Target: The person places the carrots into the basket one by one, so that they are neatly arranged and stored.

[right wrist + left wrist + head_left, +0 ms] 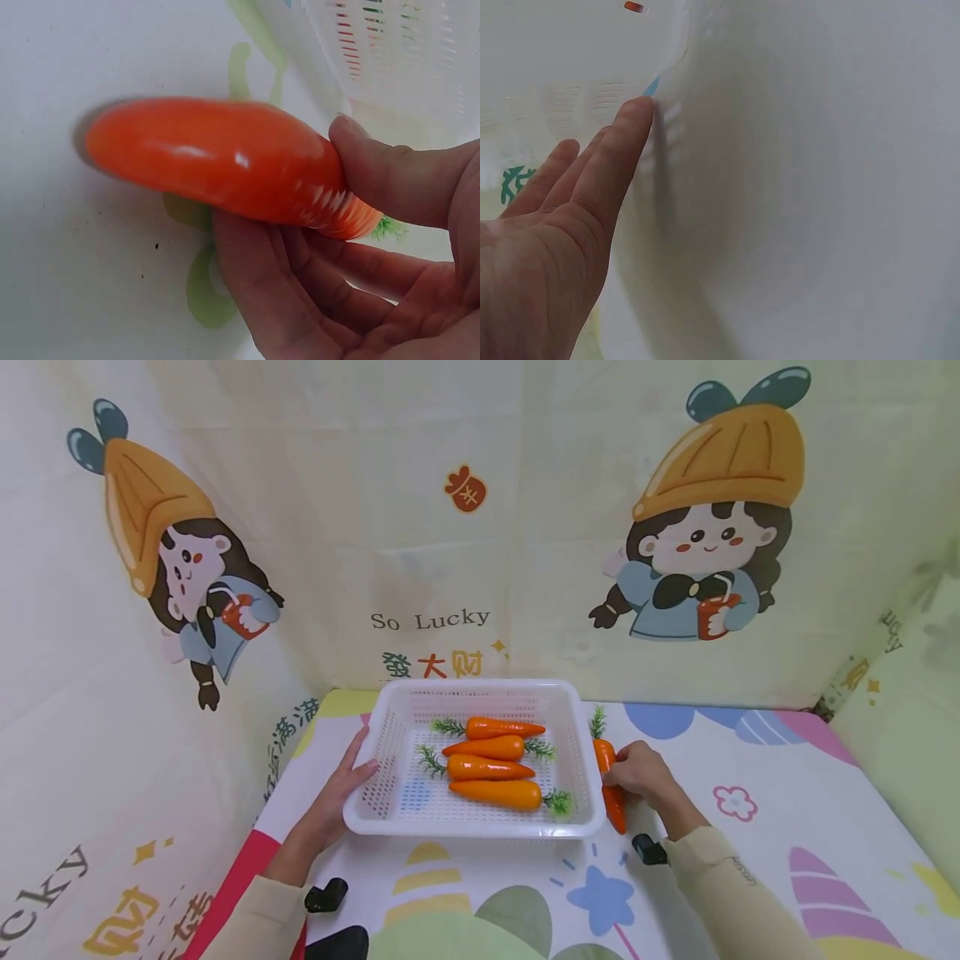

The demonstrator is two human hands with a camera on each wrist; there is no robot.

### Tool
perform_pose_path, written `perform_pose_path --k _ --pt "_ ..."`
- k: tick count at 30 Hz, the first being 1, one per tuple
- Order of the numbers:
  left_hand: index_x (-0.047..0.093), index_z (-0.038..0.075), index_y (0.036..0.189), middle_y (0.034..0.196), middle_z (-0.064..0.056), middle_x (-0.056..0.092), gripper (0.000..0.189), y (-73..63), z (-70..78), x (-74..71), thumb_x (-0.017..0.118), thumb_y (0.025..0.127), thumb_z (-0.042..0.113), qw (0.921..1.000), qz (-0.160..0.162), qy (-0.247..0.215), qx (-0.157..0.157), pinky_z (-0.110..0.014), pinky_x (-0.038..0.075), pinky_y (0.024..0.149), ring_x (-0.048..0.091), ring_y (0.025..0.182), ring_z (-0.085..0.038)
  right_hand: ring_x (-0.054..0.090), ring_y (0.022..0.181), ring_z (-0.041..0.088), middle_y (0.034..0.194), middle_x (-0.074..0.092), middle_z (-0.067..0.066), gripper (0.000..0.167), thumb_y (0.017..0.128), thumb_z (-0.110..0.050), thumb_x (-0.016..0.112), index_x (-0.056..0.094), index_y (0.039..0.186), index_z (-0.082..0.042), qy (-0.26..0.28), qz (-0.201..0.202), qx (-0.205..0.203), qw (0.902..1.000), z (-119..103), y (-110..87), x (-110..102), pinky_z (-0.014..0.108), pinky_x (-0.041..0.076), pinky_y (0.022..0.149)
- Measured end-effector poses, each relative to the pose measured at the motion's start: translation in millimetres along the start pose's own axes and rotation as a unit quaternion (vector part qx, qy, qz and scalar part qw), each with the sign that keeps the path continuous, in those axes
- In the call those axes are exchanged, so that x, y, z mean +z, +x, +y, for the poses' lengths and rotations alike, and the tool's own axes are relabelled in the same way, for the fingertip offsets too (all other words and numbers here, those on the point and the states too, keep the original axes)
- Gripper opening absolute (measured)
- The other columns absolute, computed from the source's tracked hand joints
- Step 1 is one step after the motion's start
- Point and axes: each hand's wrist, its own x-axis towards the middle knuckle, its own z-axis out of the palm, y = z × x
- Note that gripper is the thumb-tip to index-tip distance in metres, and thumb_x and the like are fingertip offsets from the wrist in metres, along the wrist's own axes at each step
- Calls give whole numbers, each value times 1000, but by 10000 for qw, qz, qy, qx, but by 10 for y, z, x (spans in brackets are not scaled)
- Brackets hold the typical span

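Observation:
A white plastic basket [472,827] stands on the table with several orange toy carrots [491,767] lying across its bottom, their green tufts pointing different ways. At its left side is my left hand [333,789], the thumb at the rim and the other fingers straight along the outside. The left wrist view shows those straight fingers [611,165] by the pale basket wall. Right of the basket, my right hand [643,774] grips another toy carrot [217,161] between thumb and fingers. In the head view this carrot's green top points away from me and its tip towards me.
A patterned cloth [525,902] covers the table, and printed fabric [525,568] hangs behind it and at both sides. Small black pieces [649,850] show near both wrists. Another dark object [337,943] is at the front edge of the view.

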Motion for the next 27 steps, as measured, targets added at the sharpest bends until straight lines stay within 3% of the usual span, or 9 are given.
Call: perform_pose_path --k 14,27 --pt "6 56 162 167 -5 36 74 3 2 2 53 107 39 10000 28 -31 20 -46 61 98 60 134 -39 59 70 26 87 62 16 27 83 -11 68 64 103 7 -221 69 -73 9997 -33 -20 19 29 52 58" --pt "5 55 163 171 -7 30 74 11 9 11 51 107 40 9999 12 138 10 -42 60 100 56 138 -39 63 77 27 97 64 19 33 85 -12 74 65 108 9 219 -246 -173 9993 -45 -51 -76 35 64 66"
